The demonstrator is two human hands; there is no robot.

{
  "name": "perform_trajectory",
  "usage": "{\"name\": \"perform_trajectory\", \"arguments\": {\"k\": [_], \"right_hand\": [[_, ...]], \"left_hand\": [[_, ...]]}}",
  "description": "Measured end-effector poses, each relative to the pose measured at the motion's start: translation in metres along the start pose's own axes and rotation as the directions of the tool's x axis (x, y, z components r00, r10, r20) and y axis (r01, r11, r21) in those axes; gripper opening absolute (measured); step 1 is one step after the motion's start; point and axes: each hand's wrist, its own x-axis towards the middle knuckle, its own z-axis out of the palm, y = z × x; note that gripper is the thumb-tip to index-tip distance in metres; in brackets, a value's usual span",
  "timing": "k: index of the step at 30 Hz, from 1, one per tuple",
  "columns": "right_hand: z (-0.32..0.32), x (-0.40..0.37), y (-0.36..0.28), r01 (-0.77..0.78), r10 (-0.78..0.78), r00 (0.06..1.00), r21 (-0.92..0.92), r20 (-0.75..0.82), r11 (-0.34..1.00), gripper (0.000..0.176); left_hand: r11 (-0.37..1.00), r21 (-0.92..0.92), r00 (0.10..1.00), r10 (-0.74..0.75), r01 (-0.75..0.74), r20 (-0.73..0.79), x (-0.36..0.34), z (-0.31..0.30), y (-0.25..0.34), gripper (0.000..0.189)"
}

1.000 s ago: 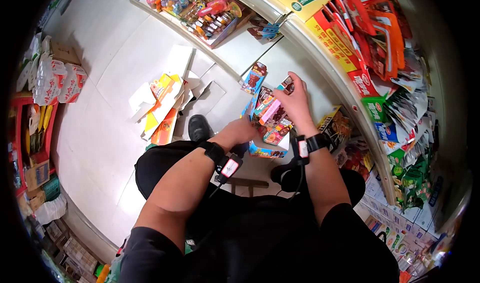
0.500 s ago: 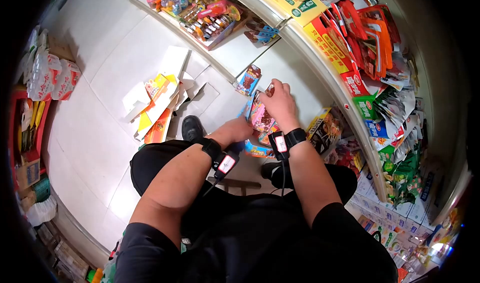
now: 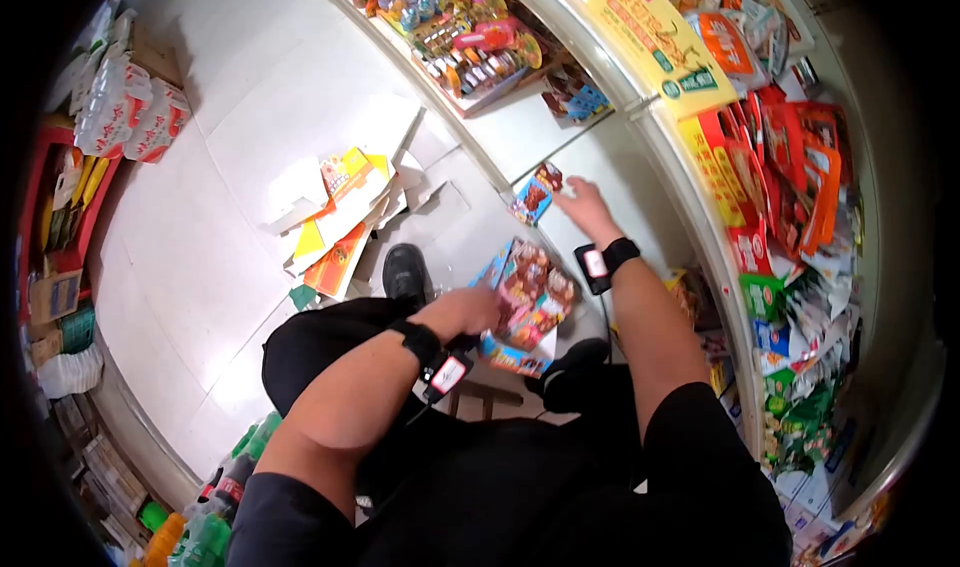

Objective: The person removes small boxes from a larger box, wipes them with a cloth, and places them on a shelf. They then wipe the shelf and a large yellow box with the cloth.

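A display box [image 3: 519, 361] with blue sides, filled with pink and brown snack packs [image 3: 530, 292], is between my knees over the floor. My left hand [image 3: 462, 313] grips its left side, with the fingertips hidden against the box. A small blue and brown pack [image 3: 537, 195] lies on the low white shelf ledge, up and to the right of the box. Beside that pack, my right hand [image 3: 588, 210] reaches out with fingers apart, its fingertips right at the pack's right edge and nothing inside the grasp.
Flattened cardboard [image 3: 345, 217] is piled on the tiled floor [image 3: 250, 97] at left. Shelves with toy candies [image 3: 470, 47] and hanging snack bags [image 3: 790, 167] curve along the right. Wrapped bottle packs [image 3: 125, 112] and a red crate [image 3: 65, 192] stand far left.
My right hand has left the snack packs in the box and moved up to the blue and brown pack on the ledge. My left hand stays at the box, whose contents now show more fully.
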Motion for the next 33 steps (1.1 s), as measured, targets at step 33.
{"name": "perform_trajectory", "arguments": {"k": [33], "right_hand": [[-0.050,-0.175,-0.060,0.014,-0.114,0.950,-0.324,-0.291,0.946,0.062]], "left_hand": [[0.799,-0.598,0.995,-0.011,0.066,0.096,0.044,-0.024,0.068,0.051]]}}
